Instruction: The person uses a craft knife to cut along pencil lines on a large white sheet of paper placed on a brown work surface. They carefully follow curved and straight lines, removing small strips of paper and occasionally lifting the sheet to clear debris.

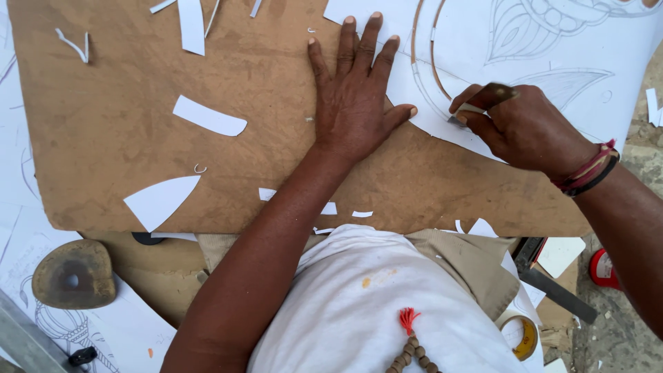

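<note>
Brown board worktop [138, 117] fills the frame's centre, strewn with white offcuts [209, 116]. At upper right lies the drawn paper sheet [552, 83], thin, light and easily torn. The left hand [356, 97] presses it down flat, fingers spread, near the cut. The right hand [518, 128] pinches a small blade [457, 120], its edge mostly hidden by fingers.

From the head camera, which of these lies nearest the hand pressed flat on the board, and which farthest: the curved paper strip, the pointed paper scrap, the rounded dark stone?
From the left hand:
1. Curved paper strip, just to its left on the board.
2. Pointed paper scrap, lower left, near the board's edge.
3. Rounded dark stone, off the board, far lower left.
</note>
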